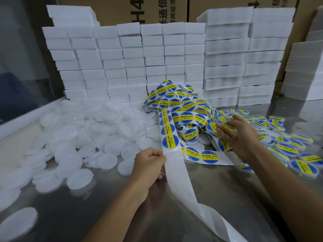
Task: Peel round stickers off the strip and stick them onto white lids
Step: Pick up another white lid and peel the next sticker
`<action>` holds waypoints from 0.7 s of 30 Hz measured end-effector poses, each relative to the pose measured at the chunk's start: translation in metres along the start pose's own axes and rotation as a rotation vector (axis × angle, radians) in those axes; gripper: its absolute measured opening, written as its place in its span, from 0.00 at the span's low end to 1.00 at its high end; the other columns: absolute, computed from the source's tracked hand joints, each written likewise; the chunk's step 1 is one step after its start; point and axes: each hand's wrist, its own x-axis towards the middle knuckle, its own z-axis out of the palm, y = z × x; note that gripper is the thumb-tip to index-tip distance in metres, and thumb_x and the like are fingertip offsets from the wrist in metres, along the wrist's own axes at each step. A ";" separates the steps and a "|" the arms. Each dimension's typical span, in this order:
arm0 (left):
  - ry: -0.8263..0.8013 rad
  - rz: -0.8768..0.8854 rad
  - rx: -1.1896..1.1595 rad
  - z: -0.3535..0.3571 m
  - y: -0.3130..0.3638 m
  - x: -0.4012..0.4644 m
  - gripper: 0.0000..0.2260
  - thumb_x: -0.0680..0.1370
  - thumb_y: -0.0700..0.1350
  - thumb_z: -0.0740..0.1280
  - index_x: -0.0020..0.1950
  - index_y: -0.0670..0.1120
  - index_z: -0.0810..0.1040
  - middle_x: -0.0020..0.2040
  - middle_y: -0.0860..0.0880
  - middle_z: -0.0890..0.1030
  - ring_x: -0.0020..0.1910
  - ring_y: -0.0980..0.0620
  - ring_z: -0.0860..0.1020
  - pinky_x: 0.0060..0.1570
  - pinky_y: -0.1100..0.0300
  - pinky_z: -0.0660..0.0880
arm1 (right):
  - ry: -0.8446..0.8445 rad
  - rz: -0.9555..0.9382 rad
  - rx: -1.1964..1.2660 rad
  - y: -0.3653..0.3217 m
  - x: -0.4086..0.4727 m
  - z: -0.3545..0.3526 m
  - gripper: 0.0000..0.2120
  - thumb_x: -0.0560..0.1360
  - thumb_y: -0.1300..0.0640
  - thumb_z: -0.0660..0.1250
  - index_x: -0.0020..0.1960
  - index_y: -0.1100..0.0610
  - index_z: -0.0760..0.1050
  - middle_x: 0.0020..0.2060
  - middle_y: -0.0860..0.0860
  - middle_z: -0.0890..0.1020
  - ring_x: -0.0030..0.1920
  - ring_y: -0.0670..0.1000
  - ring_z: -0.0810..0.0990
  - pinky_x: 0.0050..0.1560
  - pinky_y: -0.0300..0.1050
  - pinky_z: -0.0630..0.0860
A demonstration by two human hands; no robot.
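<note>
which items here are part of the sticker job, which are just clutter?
In the job:
sticker strip, gripped by left hand
plain white lids
stickered lids, under the open right hand
empty backing tail

Lying about:
white foam blocks
cardboard boxes

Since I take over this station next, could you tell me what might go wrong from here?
The sticker strip lies in a loose tangle, so pulling may knot or crease it. The left hand pinches only the bare backing, which might tear. The right hand reaches over the labelled lids and could knock them about.
</note>
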 end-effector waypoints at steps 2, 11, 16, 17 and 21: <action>0.000 0.001 0.003 0.000 0.000 0.000 0.04 0.75 0.38 0.68 0.44 0.46 0.80 0.33 0.51 0.82 0.27 0.57 0.78 0.28 0.62 0.73 | -0.033 0.002 0.009 -0.001 0.000 0.003 0.30 0.78 0.69 0.60 0.77 0.54 0.58 0.61 0.59 0.74 0.47 0.59 0.86 0.41 0.47 0.83; -0.008 0.002 0.010 0.000 0.002 -0.001 0.03 0.76 0.38 0.68 0.45 0.46 0.80 0.35 0.49 0.83 0.28 0.56 0.79 0.28 0.63 0.73 | 0.055 -0.045 0.012 -0.005 -0.020 0.012 0.26 0.79 0.69 0.57 0.75 0.55 0.62 0.58 0.59 0.74 0.46 0.59 0.87 0.44 0.48 0.84; -0.015 0.014 -0.015 0.000 0.002 -0.002 0.03 0.75 0.38 0.68 0.44 0.45 0.80 0.30 0.52 0.82 0.26 0.57 0.78 0.27 0.62 0.74 | 0.044 -0.167 -0.308 0.009 -0.034 0.020 0.14 0.79 0.68 0.60 0.59 0.55 0.75 0.48 0.49 0.80 0.36 0.49 0.86 0.34 0.40 0.81; -0.016 0.017 -0.023 0.000 0.002 -0.002 0.04 0.75 0.37 0.68 0.44 0.45 0.80 0.30 0.52 0.82 0.26 0.58 0.78 0.27 0.62 0.74 | 0.029 -0.214 -0.380 0.013 -0.038 0.021 0.13 0.79 0.68 0.61 0.58 0.55 0.76 0.49 0.48 0.80 0.35 0.49 0.85 0.35 0.40 0.80; -0.028 0.029 -0.048 -0.001 0.004 -0.004 0.07 0.75 0.36 0.67 0.46 0.47 0.81 0.36 0.51 0.85 0.29 0.56 0.79 0.30 0.59 0.76 | -0.095 -0.536 -0.714 0.033 -0.059 0.029 0.09 0.77 0.66 0.65 0.52 0.54 0.78 0.46 0.48 0.82 0.35 0.47 0.82 0.36 0.40 0.79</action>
